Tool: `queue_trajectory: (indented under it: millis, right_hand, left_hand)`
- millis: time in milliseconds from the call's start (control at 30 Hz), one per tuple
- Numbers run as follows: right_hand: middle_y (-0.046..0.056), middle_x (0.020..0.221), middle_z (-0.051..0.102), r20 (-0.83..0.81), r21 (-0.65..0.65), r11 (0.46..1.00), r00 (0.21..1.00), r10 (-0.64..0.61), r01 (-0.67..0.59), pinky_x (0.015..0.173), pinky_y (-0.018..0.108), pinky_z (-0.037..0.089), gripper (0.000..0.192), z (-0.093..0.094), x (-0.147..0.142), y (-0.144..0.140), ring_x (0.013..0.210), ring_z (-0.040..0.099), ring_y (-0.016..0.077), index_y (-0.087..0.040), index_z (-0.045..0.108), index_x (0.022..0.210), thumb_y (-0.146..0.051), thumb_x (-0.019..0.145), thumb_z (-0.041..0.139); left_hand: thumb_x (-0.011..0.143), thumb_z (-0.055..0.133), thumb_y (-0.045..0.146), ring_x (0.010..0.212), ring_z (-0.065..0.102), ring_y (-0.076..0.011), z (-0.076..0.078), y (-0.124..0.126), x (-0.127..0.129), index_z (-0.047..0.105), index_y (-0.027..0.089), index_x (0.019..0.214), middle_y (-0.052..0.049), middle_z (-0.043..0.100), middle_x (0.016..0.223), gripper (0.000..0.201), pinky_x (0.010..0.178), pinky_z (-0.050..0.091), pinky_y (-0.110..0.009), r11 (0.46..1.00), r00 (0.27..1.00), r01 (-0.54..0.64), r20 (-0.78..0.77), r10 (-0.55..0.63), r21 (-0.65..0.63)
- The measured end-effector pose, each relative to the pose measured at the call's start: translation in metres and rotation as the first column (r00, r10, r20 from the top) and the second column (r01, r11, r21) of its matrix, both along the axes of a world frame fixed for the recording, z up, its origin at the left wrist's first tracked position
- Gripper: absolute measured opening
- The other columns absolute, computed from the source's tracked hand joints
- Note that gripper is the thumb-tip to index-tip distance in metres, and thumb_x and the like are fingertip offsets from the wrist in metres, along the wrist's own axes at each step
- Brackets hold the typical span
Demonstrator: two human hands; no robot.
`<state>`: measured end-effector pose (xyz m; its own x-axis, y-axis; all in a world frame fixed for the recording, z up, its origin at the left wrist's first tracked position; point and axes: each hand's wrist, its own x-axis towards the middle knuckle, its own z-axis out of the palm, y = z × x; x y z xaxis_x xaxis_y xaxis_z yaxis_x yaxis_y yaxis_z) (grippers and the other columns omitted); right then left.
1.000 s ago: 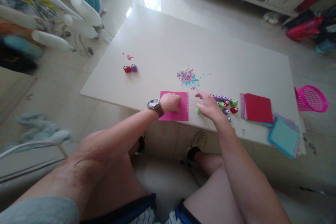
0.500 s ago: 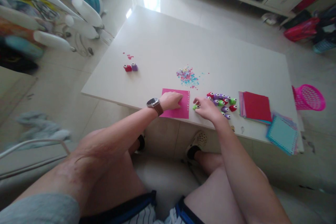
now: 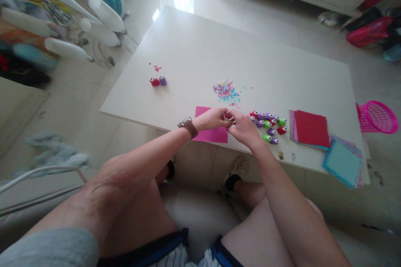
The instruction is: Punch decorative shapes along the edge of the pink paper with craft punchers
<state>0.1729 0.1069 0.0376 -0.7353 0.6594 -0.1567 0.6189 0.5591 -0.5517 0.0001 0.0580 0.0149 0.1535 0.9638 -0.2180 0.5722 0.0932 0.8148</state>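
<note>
Two hands meet at pink sheet's far-right corner.
I see L hand (image 3: 214, 119) & R hand (image 3: 242, 127) pinched on sthg tiny betw. them, can't ID; pink sheet (image 3: 209, 134) lies under L hand.

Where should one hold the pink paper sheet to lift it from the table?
Take the pink paper sheet at its near edge, which reaches the table's front edge, and come from the seated person's side. It lies flat, so there the fingers can likely slip under it. Both hands cover its far right corner.
</note>
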Motion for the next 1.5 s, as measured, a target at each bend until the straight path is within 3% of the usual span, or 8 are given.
queue_trajectory:
  millis: [133,233,367,600,833,967,1200,1500]
  right_hand:
    - [0.012,0.123,0.071,-0.077,0.001,1.0,0.997,-0.011,0.011,0.091,0.036,0.057,0.027,-0.003,0.0,-0.006,0.104,0.07,0.0247,-0.022,0.067,0.113,-0.012,0.089,0.067]
    - [0.013,0.127,0.069,-0.107,0.012,1.0,0.994,-0.018,0.02,0.092,0.038,0.058,0.036,-0.003,0.001,-0.01,0.106,0.07,0.0252,-0.021,0.064,0.123,-0.015,0.089,0.071]
    - [0.012,0.126,0.069,-0.097,0.028,1.0,0.995,-0.004,0.007,0.095,0.038,0.057,0.041,-0.001,0.002,-0.012,0.108,0.07,0.0249,-0.021,0.063,0.127,-0.013,0.088,0.071]
    - [0.012,0.126,0.071,-0.027,0.034,0.998,0.998,0.049,-0.049,0.102,0.039,0.054,0.036,-0.001,0.003,-0.008,0.114,0.068,0.0265,-0.021,0.066,0.125,-0.012,0.091,0.067]
    - [0.011,0.119,0.074,0.062,0.005,0.996,0.994,0.092,-0.093,0.102,0.036,0.052,0.023,-0.005,0.003,-0.005,0.111,0.07,0.0251,-0.02,0.071,0.115,-0.01,0.094,0.067]
    - [0.01,0.119,0.074,0.084,-0.002,0.995,0.991,0.1,-0.1,0.099,0.035,0.053,0.025,-0.004,0.001,-0.007,0.108,0.07,0.0236,-0.02,0.071,0.119,-0.012,0.096,0.068]
    - [0.011,0.122,0.074,0.102,0.006,0.991,0.986,0.131,-0.132,0.101,0.033,0.051,0.02,0.003,0.004,-0.014,0.112,0.07,0.023,-0.019,0.071,0.117,-0.011,0.098,0.068]
    - [0.011,0.121,0.075,0.14,-0.014,0.987,0.977,0.158,-0.158,0.098,0.033,0.051,0.018,0.002,0.005,-0.013,0.11,0.07,0.0228,-0.019,0.073,0.114,-0.012,0.098,0.069]
  left_hand:
    - [0.09,0.074,0.024,0.082,0.07,-0.0177,0.003,-0.003,-0.005,0.071,0.015,0.105,-0.006,0.078,0.095,0.018,0.07,0.051,-0.028,0.997,0.998,-0.066,-0.026,0.065,-0.041]
    - [0.087,0.074,0.02,0.086,0.071,-0.019,0.006,-0.007,-0.022,0.073,0.015,0.108,-0.008,0.08,0.1,0.022,0.073,0.052,-0.029,0.993,0.977,-0.12,-0.18,0.114,-0.022]
    - [0.087,0.07,0.017,0.098,0.072,-0.0219,0.009,-0.012,-0.057,0.077,0.017,0.112,-0.011,0.082,0.112,0.026,0.083,0.055,-0.03,0.971,0.879,-0.238,-0.422,0.222,0.016]
    - [0.089,0.066,0.018,0.107,0.071,-0.0248,0.005,-0.01,-0.101,0.079,0.018,0.12,-0.013,0.08,0.117,0.034,0.097,0.056,-0.034,0.915,0.775,-0.402,-0.53,0.344,0.007]
    - [0.091,0.059,0.014,0.114,0.069,-0.0281,0.011,-0.007,-0.092,0.071,0.02,0.138,-0.016,0.062,0.146,0.049,0.1,0.057,-0.041,0.922,0.72,-0.373,-0.593,0.36,0.107]
    - [0.094,0.057,0.016,0.107,0.07,-0.0263,0.012,-0.008,-0.082,0.073,0.023,0.131,-0.012,0.066,0.14,0.04,0.094,0.056,-0.04,0.945,0.75,-0.321,-0.592,0.295,0.064]
    - [0.096,0.054,0.015,0.121,0.067,-0.0287,0.011,-0.014,-0.083,0.076,0.022,0.124,-0.013,0.069,0.134,0.037,0.1,0.054,-0.039,0.941,0.725,-0.335,-0.623,0.295,0.055]
    - [0.099,0.057,0.045,0.14,0.056,-0.0394,0.018,-0.013,-0.115,0.069,0.024,0.144,-0.017,0.06,0.154,0.051,0.113,0.053,-0.052,0.842,0.581,-0.539,-0.737,0.346,-0.03]
